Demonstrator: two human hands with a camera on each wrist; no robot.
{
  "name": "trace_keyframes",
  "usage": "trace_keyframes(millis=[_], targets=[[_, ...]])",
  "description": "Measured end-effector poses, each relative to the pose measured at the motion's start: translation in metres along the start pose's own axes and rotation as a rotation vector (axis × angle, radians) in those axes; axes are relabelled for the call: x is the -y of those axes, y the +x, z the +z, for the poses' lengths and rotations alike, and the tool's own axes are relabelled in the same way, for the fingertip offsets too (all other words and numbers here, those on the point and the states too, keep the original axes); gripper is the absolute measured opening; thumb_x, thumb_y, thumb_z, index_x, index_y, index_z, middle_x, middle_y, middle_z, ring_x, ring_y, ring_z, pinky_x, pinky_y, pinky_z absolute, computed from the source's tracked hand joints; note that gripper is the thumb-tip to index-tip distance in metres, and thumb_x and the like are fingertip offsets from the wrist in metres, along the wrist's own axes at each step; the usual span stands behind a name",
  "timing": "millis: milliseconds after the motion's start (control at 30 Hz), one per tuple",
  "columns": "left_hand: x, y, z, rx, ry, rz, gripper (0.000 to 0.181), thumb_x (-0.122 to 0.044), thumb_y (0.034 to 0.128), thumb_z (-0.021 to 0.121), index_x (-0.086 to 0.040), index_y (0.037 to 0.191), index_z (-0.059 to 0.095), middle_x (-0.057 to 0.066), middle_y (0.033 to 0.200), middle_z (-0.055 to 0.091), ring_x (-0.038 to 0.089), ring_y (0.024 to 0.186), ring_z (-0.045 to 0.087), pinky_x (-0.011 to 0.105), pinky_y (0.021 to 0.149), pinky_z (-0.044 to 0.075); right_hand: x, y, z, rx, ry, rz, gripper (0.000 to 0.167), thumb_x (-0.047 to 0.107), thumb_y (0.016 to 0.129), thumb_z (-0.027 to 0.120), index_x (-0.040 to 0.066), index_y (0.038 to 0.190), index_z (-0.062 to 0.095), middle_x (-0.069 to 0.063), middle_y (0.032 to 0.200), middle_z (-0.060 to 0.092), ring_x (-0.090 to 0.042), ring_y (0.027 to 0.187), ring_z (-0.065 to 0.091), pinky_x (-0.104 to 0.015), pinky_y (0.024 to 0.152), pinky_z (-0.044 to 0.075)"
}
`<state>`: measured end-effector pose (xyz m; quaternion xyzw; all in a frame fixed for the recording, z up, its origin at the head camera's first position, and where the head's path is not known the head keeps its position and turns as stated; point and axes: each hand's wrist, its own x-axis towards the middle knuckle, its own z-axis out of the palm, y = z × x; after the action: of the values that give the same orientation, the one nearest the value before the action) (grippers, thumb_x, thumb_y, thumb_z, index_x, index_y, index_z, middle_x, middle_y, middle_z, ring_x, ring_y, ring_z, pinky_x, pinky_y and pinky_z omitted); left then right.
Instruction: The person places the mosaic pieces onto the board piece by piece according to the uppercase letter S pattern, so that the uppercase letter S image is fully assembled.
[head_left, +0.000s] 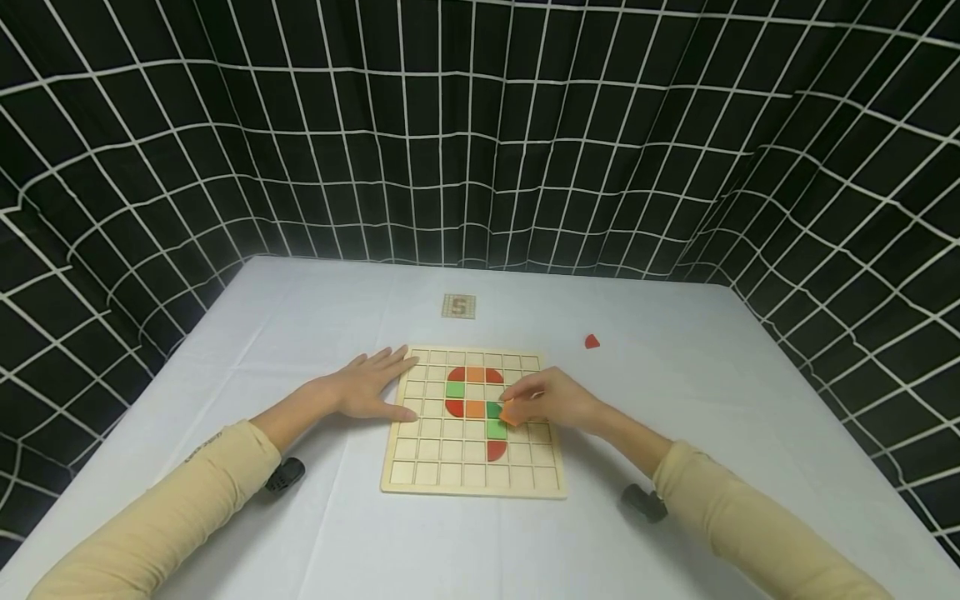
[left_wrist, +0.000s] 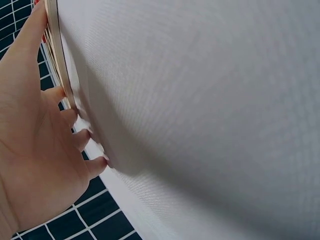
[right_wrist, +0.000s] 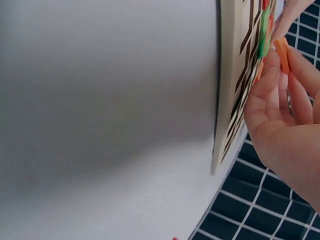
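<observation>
A wooden grid board (head_left: 420, 473) lies on the white table, bearing red quarter-round pieces, orange squares and green pieces in a curving line. My right hand (head_left: 558, 402) pinches an orange piece (head_left: 513, 412) just above the board, beside a dark green piece (head_left: 492, 409). In the right wrist view, thumb and fingertips grip that orange piece (right_wrist: 282, 55) by its edges. Fingers spread, my left hand (head_left: 369, 387) rests at the board's left edge, with thumb and fingertips touching it. The left wrist view shows the left hand (left_wrist: 45, 130) along the board's side.
Beyond the board lies a small square card (head_left: 459, 307) with a grid and an S-like figure. A loose red piece (head_left: 592, 342) sits on the table at the back right. Dark devices (head_left: 286, 474) show beneath both forearms. A black gridded curtain (head_left: 480, 133) surrounds the table.
</observation>
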<state>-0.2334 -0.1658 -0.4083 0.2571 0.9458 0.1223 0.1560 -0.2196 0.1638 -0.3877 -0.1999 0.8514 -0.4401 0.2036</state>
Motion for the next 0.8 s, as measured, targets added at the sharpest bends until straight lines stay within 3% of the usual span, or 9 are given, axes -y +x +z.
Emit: trace_keyframes(millis=[333, 800], targets=[[0.0, 0.001, 0.001, -0.003, 0.004, 0.001, 0.101, -0.073, 0.0802, 0.052, -0.014, 0.154, 0.016, 0.011, 0.159, 0.005, 0.035, 0.143, 0.006, 0.056, 0.112, 0.004, 0.011, 0.004, 0.014, 0.058, 0.012, -0.036, 0.024, 0.015, 0.082, 0.077, 0.007, 0.104, 0.073, 0.0, 0.087, 0.067, -0.018, 0.081, 0.059, -0.031, 0.072, 0.051], [0.0, -0.001, 0.001, -0.018, -0.001, 0.019, 0.1, -0.071, 0.0815, 0.053, -0.011, 0.153, 0.018, 0.014, 0.158, 0.008, 0.038, 0.142, 0.008, 0.059, 0.111, 0.006, 0.026, 0.005, 0.035, 0.121, -0.083, -0.1, 0.013, 0.011, 0.083, 0.075, 0.008, 0.096, 0.074, 0.003, 0.079, 0.067, -0.014, 0.074, 0.06, -0.026, 0.066, 0.049]])
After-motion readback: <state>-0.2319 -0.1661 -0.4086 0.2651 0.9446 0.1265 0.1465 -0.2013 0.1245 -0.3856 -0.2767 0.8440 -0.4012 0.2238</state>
